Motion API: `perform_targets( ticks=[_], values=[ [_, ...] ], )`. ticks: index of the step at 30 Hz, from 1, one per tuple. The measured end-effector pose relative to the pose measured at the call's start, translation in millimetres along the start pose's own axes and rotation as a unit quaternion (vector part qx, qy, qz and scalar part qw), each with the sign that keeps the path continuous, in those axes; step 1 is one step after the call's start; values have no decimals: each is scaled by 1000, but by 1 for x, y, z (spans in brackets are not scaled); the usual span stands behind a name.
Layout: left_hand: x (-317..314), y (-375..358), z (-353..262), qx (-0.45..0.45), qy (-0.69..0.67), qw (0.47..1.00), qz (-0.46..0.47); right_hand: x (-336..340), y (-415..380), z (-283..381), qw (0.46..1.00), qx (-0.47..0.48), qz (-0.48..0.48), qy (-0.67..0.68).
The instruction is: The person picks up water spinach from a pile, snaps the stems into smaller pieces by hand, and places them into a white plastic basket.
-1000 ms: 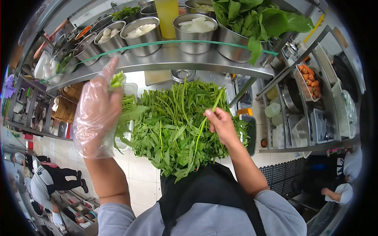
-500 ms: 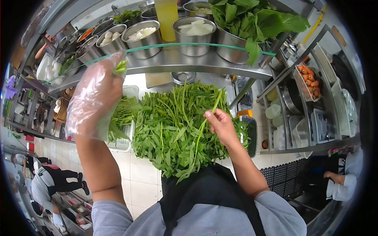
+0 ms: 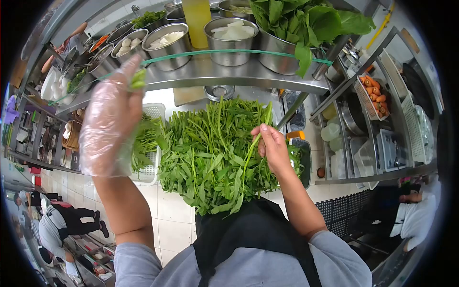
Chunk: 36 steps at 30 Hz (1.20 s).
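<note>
Our right hand (image 3: 271,146) is pinched shut on a single green stem (image 3: 248,155), which hangs from the fingers down across the big heap of leafy greens (image 3: 210,153) right under it. Our left hand (image 3: 111,125), inside a loose clear plastic glove, is raised beside the heap and closed on a short green stem piece (image 3: 138,79) that pokes out above the fingertips. Just behind that hand sits a white plastic basket (image 3: 152,167) with more greens in it, touching the heap's left side.

The steel shelf (image 3: 229,76) crosses directly above both hands, with a green band stretched along its front edge; the gloved hand reaches up to its rim and covers part of it from our view.

Against half a second ago, the right hand has lifted a little and drawn its stem higher on the heap, while the left hand has stayed up by the shelf edge, shifted only slightly.

On the shelf stand round steel bowls: one (image 3: 230,38) holds pale white slices, another (image 3: 168,42) more white pieces, and a large one (image 3: 287,43) overflows with broad green leaves. A tall yellow bottle (image 3: 198,21) stands between them. At the right, a white basket (image 3: 375,95) holds carrots.
</note>
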<state>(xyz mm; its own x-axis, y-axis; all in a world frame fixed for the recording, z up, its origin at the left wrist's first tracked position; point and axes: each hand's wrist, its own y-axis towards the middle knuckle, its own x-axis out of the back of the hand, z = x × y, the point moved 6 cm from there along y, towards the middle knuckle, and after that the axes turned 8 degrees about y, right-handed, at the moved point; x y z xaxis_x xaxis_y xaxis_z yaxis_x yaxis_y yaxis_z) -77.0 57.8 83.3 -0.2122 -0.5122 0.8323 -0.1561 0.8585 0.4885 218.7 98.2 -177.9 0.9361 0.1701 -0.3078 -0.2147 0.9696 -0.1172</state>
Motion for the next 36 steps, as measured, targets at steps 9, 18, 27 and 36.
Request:
perform_targets(
  ticks=[9, 18, 27, 36],
  values=[
    [-7, -13, -23, -18, 90, 994, 67, -7, 7, 6, 1000, 1, 19, -7],
    [-92, -66, -57, -151, -64, 965, 206, -25, 3, 15, 1000, 29, 7, 2],
    [-131, -100, -73, -84, -121, 945, 293, -35, 3, 31, 999, 51, -12, -9],
    [-131, -109, -78, -68, -219, 947, 224, -31, 2, 24, 999, 41, -21, -1]
  ],
)
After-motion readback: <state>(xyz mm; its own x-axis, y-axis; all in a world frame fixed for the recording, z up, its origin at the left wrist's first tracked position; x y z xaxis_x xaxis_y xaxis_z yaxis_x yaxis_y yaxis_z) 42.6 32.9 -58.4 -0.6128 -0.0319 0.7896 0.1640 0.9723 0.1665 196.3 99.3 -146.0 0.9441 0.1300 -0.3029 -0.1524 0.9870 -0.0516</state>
